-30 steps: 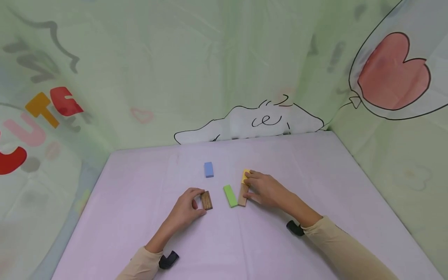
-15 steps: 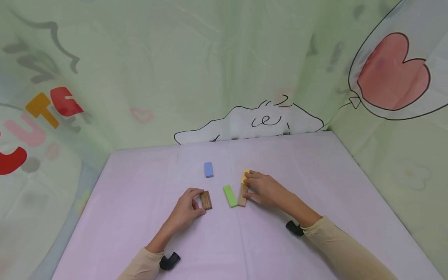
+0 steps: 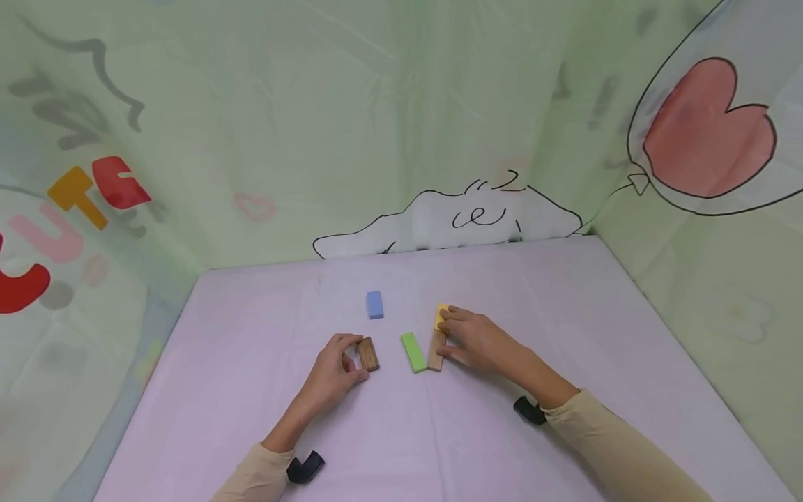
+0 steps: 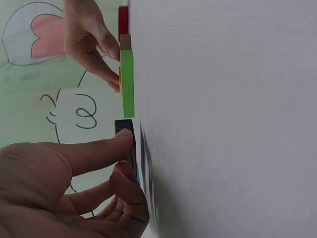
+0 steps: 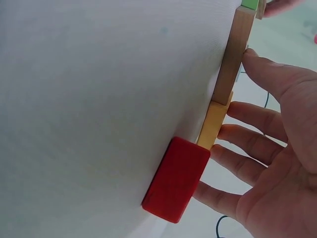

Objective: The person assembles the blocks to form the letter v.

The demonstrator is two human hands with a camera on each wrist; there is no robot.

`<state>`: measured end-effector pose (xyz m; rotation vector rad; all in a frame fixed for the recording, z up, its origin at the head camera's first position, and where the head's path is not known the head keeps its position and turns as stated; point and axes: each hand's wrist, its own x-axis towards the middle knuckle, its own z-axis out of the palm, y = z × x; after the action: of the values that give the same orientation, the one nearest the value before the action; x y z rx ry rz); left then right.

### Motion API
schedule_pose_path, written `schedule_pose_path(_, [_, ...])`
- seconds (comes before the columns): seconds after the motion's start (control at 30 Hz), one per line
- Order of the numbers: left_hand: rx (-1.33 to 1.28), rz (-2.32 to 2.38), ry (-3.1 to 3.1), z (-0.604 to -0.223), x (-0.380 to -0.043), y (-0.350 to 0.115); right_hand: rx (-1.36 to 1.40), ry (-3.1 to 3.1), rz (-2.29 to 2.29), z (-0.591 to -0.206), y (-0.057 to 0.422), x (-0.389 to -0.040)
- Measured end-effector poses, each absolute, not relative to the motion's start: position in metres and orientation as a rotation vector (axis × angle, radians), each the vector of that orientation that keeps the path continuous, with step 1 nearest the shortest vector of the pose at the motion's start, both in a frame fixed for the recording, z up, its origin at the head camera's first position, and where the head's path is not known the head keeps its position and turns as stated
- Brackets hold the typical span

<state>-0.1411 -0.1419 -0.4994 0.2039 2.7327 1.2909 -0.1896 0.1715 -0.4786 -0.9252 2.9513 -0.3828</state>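
Note:
My left hand [image 3: 334,371] pinches a dark brown wooden block [image 3: 368,354] between thumb and fingers. In the left wrist view a narrow shadowed gap shows between this block and the tabletop. Right of it lies a green block [image 3: 413,352], whose near end meets a light brown wooden block [image 3: 436,351] at an angle. A yellow block [image 3: 440,317] continues the light brown one's line at its far end. My right hand [image 3: 479,341] touches these two, fingertips at the yellow block and thumb by the light brown one. A red block [image 5: 177,179] meets the yellow one, hidden in the head view.
A blue block [image 3: 375,305] lies alone farther back on the pale lilac tabletop [image 3: 282,300]. Printed green cloth walls [image 3: 301,139] rise along the back and both sides. Black wrist straps [image 3: 305,468] show at the sleeves.
My left hand has shifted the dark brown block slightly away from me and a little left. The right hand and the other blocks have stayed in place.

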Motion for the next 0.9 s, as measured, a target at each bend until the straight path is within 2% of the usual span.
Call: schedule_pose_path(0.9, [0.18, 1.332, 2.721, -0.494, -0.168, -0.13, -0.95, 2.958, -0.388, -0.481, 0.173, -0.19])
